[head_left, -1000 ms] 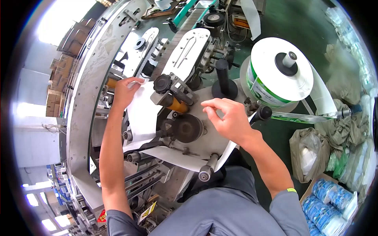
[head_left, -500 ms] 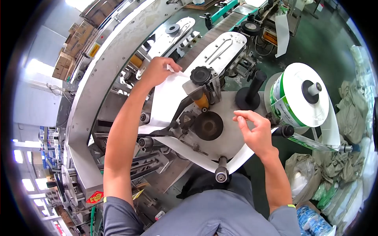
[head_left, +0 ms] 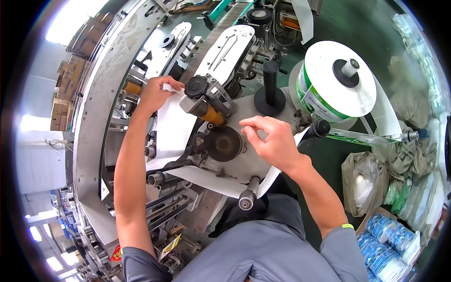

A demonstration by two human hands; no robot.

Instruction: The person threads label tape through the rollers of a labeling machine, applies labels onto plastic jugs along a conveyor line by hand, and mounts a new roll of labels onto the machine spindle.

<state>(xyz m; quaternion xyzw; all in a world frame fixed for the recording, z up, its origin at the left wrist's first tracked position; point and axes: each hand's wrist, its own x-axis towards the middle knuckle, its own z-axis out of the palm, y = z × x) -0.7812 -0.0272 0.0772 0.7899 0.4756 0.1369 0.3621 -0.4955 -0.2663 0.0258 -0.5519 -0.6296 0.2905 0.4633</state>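
My left hand [head_left: 157, 95] is closed in a pinch at the upper edge of a white label strip [head_left: 174, 124], beside a black knob [head_left: 196, 87] and an amber roller [head_left: 212, 115]. From there the strip bends round rollers and passes a front guide roller [head_left: 247, 199]. My right hand [head_left: 275, 142] hovers over the machine's metal plate [head_left: 282, 105], fingers curled and thumb close to the index finger, with nothing visible in them. Near its fingertips sits a dark round hub [head_left: 224, 144]. A large label roll [head_left: 324, 87] with green-and-white printing stands on a spindle to the right.
A black post [head_left: 270, 87] rises from the plate between my right hand and the roll. Behind lies a conveyor [head_left: 225, 21]. To the right on the floor are an open bag [head_left: 364, 181] and blue-and-white wrapped packs [head_left: 383, 239]. A curved metal frame [head_left: 91, 117] bounds the left.
The view has shifted, so the machine sits further left and higher. My right hand has moved left toward the hub, its fingers more closed. My left hand stays at the strip's edge.
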